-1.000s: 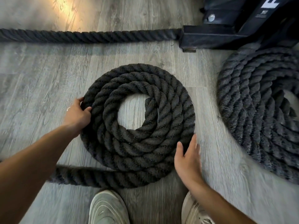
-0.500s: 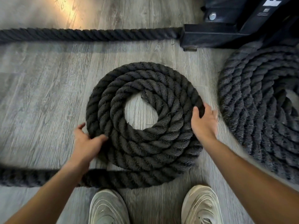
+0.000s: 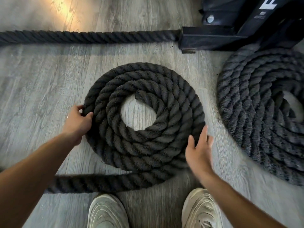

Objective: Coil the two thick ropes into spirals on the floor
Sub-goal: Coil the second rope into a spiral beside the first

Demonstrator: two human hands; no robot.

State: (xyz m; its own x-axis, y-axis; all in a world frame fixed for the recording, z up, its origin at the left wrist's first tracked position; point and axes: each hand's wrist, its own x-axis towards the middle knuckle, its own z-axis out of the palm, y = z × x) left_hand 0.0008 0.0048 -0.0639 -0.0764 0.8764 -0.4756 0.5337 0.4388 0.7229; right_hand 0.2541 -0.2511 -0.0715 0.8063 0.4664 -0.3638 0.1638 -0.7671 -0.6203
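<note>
We're in a gym: thick black ropes point(image 3: 144, 122) coil on grey wood-look flooring point(image 3: 41, 83), and one rope runs to the bolted black steel base of a training rig point(image 3: 230, 30).

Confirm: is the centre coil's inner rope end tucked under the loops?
No. The rope end lies exposed at the centre coil's open middle, on bare floor.

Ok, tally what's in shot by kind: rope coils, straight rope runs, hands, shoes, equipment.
Rope coils: 2, centre coil, right coil
Straight rope runs: 1
Hands: 2, left hand, right hand
Shoes: 2
Black equipment bases: 1
Total: 8
</note>
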